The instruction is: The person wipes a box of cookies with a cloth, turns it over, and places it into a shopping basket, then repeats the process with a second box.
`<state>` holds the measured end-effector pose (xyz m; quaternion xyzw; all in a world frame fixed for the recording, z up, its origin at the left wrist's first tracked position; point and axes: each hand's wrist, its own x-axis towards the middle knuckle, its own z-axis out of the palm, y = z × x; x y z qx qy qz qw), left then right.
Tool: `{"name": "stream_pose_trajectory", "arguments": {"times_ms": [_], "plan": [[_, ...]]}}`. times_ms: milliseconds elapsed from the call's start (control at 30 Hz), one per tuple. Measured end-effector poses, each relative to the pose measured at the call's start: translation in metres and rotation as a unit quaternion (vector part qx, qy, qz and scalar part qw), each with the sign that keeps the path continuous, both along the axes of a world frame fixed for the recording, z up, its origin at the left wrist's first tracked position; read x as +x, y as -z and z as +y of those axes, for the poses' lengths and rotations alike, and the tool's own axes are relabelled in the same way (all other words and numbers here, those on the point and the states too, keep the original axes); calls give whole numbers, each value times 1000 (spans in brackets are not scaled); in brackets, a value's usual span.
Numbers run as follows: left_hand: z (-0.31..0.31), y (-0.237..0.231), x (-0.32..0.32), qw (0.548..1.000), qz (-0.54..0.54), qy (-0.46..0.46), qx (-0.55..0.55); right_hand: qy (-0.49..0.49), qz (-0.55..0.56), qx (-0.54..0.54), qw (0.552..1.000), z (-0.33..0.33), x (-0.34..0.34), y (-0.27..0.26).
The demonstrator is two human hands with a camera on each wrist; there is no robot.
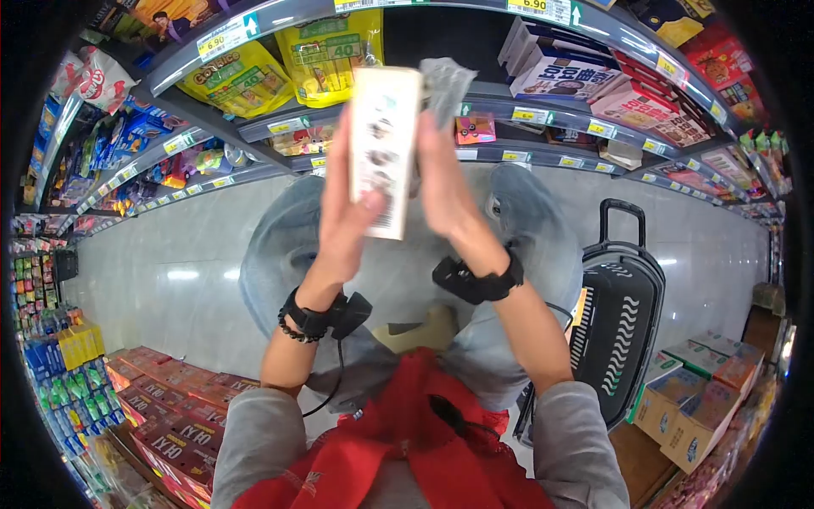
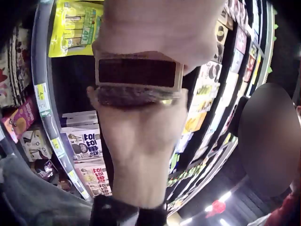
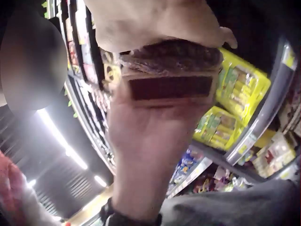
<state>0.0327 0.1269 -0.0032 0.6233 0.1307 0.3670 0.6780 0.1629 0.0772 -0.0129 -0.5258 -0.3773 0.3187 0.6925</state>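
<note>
The left hand (image 1: 343,208) grips a pale upright box (image 1: 386,153), its thumb across the printed front in the head view. Just beside it, the right hand (image 1: 447,187) holds a crinkled, see-through grey packet (image 1: 449,85). In the left wrist view, the box's dark end (image 2: 136,72) lies against the left hand (image 2: 155,28), and the packet (image 2: 136,96) against the right hand (image 2: 141,136). From the right wrist view, packet (image 3: 174,57) and box (image 3: 169,88) are side by side between the right hand (image 3: 155,23) and left hand (image 3: 150,132). Some fingers are hidden or blurred.
Shelves ahead carry yellow bags (image 1: 331,59), white-and-blue boxes (image 1: 564,72) and red-and-white boxes (image 1: 636,102). A black basket (image 1: 619,314) with a raised handle stands at the right. Red cartons (image 1: 178,424) are stacked lower left, other cartons (image 1: 695,407) lower right.
</note>
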Motion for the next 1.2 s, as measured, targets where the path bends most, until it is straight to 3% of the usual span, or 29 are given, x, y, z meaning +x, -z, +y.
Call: {"name": "stream_pose_trajectory", "arguments": {"times_ms": [67,133,167,267,333,400,500,600,700,800,867,933,1000,1100,1200], "plan": [[6,-6,2,993,-58,-49,-88,-1,-85,40,996,-7,-28,-27],[7,-3,-2,973,-101,-51,-203,6,-384,21,923,-17,-37,-29],[6,9,-12,970,-72,-7,-233,15,-374,29,927,-15,-33,-29],[-1,4,-2,996,35,-6,-86,118,-382,9,917,-1,-8,-20],[-11,-12,3,999,17,15,49,123,-377,14,918,-1,-11,-13],[-8,-9,3,998,-22,-3,64,132,-372,18,919,-1,-16,-8],[3,-23,5,988,-88,-56,-111,127,-375,69,916,-3,-33,-9],[-3,1,-3,980,-68,-39,-184,100,-472,89,871,-9,-41,-27],[-6,-1,-1,997,-5,-22,-72,138,-350,78,923,4,-9,-20],[-33,-15,3,999,-26,0,-30,154,-283,57,945,6,15,-8],[-37,-17,1,995,-45,-3,-84,146,-245,64,956,5,19,-11],[-29,-17,-1,980,-78,-18,-181,184,-392,59,899,-2,15,-17],[-14,-9,1,956,-135,-67,-252,140,-455,57,878,-6,-3,-23],[-7,2,-11,928,-207,4,-309,66,-454,54,887,-9,-16,-31],[-25,-3,3,975,-96,-58,-190,67,-360,23,930,2,6,-20]]}}
